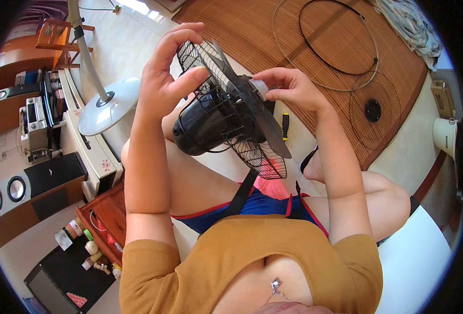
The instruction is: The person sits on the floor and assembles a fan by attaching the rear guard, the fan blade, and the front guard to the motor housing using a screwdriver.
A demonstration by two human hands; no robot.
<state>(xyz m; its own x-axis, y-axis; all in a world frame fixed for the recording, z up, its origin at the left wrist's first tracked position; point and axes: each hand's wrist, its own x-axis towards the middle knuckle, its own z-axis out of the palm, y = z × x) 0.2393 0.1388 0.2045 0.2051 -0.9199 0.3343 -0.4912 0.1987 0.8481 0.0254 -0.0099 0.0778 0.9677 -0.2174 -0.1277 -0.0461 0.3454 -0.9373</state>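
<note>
A black fan head with a motor housing (197, 125) rests tilted above my lap. Its rear wire grille (265, 162) surrounds dark blades (269, 128). My left hand (168, 73) holds the grille's upper rim between thumb and fingers. At the hub, my right hand (296, 91) pinches a whitish round cap (260, 89) between thumb and fingertips. How far the cap sits on the shaft is hidden. A screwdriver (285, 125) with a black and yellow handle lies on the floor just beyond the fan.
The detached front grille (388, 131) and a dark ring (300, 36) lie on the brown mat (231, 36). To my left stands the fan's pole and round base (108, 107), near a speaker (32, 193) and cabinet. A white bucket (443, 133) is at the right.
</note>
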